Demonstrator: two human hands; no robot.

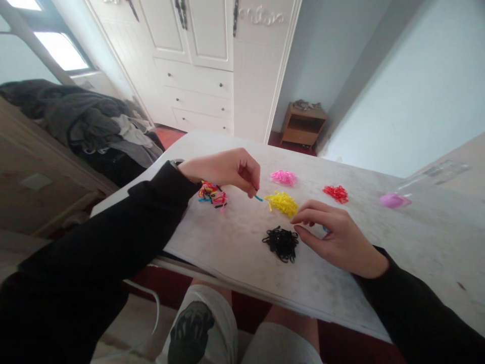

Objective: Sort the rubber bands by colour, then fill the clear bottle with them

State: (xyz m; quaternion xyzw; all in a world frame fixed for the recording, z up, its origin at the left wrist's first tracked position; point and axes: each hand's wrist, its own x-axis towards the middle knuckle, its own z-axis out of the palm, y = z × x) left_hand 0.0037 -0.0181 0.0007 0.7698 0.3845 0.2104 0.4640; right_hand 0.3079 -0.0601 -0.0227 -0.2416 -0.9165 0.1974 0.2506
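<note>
My left hand (238, 172) is raised over the table, thumb and fingertips pinched on a small blue rubber band (258, 198) that sticks out to the right. Behind its wrist lies a mixed-colour pile of rubber bands (212, 194), partly hidden by the sleeve. My right hand (337, 232) hovers with thumb and forefinger apart, nothing seen between them. Its fingertips are close to the yellow pile of bands (282, 203) and the black pile (281, 243). A bit of blue (326, 229) shows beneath this hand, mostly covered.
Farther back on the white table (235, 242) are a pink pile (284, 177) and a red pile (335, 193). A clear plastic bag with something pink-purple (394, 200) lies at right. Beyond stand a white wardrobe (204, 96), a small brown cabinet (303, 126) and heaped dark clothes (87, 121).
</note>
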